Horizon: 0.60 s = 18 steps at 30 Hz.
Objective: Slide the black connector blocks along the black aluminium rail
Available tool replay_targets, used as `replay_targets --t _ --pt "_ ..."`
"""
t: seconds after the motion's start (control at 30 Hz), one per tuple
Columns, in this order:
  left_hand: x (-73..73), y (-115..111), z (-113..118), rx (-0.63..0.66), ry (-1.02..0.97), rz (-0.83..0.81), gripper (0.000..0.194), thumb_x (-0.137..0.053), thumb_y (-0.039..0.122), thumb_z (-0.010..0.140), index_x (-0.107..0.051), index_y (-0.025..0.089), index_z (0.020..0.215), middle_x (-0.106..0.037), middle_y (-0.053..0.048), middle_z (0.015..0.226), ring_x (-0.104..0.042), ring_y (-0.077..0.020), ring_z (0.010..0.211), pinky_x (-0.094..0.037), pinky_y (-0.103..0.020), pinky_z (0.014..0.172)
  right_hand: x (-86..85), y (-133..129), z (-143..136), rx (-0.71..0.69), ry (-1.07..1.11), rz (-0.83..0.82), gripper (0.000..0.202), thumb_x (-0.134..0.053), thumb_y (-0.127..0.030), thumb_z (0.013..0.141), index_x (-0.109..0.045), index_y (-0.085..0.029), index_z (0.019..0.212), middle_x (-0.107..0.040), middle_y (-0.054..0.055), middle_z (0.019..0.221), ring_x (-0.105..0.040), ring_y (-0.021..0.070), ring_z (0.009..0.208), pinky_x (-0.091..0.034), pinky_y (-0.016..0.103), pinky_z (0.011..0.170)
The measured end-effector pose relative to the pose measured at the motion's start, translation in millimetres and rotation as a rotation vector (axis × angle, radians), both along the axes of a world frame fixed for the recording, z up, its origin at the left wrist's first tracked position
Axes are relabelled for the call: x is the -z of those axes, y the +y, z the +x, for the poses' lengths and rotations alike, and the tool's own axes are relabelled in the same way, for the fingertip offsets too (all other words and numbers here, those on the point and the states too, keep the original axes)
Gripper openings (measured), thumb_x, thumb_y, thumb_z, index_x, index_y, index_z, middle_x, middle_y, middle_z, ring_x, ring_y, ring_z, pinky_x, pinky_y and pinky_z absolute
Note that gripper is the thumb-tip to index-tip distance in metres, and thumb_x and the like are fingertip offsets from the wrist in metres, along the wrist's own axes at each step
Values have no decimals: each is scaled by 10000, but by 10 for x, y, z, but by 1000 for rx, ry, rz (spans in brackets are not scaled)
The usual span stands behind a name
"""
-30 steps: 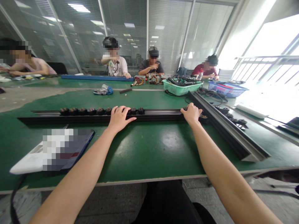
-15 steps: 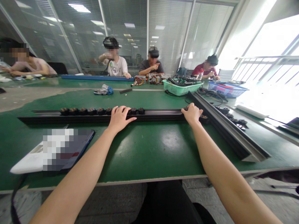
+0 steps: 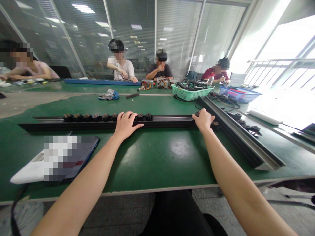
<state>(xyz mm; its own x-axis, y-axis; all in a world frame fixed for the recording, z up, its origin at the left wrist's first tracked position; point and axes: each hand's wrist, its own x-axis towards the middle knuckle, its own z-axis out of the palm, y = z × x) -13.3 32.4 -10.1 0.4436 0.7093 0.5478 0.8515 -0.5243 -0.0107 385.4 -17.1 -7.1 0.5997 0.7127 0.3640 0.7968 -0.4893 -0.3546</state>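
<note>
Fingers (image 3: 197, 115) of right hand (image 3: 204, 120) slightly rightward

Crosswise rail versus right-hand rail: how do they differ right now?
The crosswise rail runs left to right; the right-hand rail slants from near to far. The crosswise rail has a row of dark plugs along it; the right-hand rail shows a bare, pale channel. Both are long, black-sided and lying on the green table.

On the green worktop (image 3: 157, 164), we identify one long black rail (image 3: 169, 124), a second, diagonal rail (image 3: 242, 144), a white device (image 3: 29, 170), a grey-and-blue cloth (image 3: 108, 95), a green basket (image 3: 188, 94) and a blue basket (image 3: 242, 95).
</note>
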Motion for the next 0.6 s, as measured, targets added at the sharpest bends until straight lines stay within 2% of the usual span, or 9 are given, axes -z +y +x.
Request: replay_targets --t 0.6 --pt "-1 -8 1 9 -21 -15 558 -569 621 950 -599 213 1329 -613 -148 1321 -516 -331 1304 -241 -504 1224 6 -10 54 19 8 5 348 -602 -378 881 -577 -136 1130 -684 186 1121 -599 330 1066 -330 466 965"
